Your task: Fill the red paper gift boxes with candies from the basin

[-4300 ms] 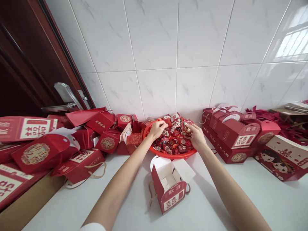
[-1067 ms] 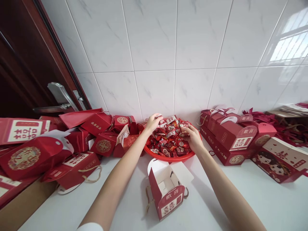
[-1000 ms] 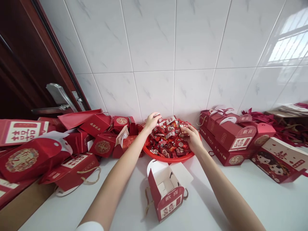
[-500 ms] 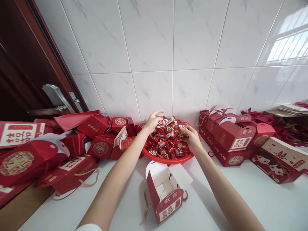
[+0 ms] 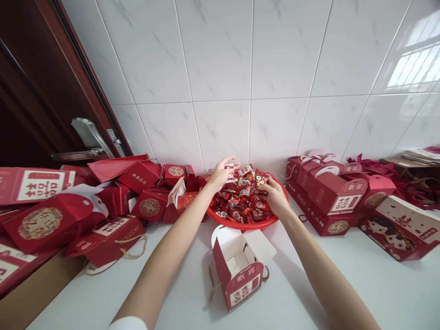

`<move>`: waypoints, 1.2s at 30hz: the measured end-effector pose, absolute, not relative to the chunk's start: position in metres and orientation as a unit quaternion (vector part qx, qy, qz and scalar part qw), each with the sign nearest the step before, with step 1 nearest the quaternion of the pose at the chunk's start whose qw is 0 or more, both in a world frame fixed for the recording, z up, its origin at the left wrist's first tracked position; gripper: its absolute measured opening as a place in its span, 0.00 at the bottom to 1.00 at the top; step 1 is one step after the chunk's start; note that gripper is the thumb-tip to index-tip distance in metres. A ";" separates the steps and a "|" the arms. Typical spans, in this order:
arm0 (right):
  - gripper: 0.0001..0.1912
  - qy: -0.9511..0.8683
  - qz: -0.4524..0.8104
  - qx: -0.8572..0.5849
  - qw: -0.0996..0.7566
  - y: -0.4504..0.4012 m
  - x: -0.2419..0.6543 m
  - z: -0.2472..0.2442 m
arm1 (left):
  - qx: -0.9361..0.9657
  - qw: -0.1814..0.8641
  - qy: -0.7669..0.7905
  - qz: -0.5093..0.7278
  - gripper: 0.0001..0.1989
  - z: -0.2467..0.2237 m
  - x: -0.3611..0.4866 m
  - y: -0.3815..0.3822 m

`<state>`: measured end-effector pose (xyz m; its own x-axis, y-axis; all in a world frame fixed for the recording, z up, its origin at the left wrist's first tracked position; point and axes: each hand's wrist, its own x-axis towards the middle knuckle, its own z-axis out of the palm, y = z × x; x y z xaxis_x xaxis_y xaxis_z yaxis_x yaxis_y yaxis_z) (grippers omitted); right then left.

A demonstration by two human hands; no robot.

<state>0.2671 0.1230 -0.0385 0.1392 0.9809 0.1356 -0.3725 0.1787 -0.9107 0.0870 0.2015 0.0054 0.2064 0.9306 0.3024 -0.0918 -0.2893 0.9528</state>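
A red round basin (image 5: 252, 225) stands against the tiled wall, heaped with red wrapped candies (image 5: 240, 206). Over its back left side is my left hand (image 5: 220, 175), its fingers curved around a candy with a white patterned wrapper (image 5: 229, 167). My right hand (image 5: 277, 198) reaches in from the right and pinches a red and gold wrapped candy (image 5: 261, 179) between thumb and fingers. In front of the basin, between my forearms, sits a red gift box (image 5: 242, 286) with its top flaps spread and a pale interior showing. Twine handles hang at its sides.
Folded red gift boxes (image 5: 149, 208) lie piled on the left, beside a door with a metal handle (image 5: 85, 137). More boxes (image 5: 338, 201) are stacked on the right, near a standing box with cartoon figures (image 5: 400, 229) and dark red ribbons (image 5: 374, 172). All rest on a white tabletop (image 5: 178, 284).
The camera view has shifted slightly. My right hand has tilted the red and gold candy so more of its face shows. My left hand stays over the basin.
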 end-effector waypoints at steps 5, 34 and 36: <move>0.15 -0.427 0.536 -0.348 0.640 0.120 0.265 -0.037 | 0.578 0.544 0.310 0.523 0.21 0.005 0.085 0.192; 0.19 -0.351 0.529 -0.341 0.693 0.122 0.270 -0.040 | 0.754 0.363 0.457 0.301 0.09 -0.018 0.098 0.252; 0.19 -0.350 0.529 -0.341 0.694 0.123 0.270 -0.040 | 0.760 0.364 0.449 0.297 0.09 -0.025 0.095 0.251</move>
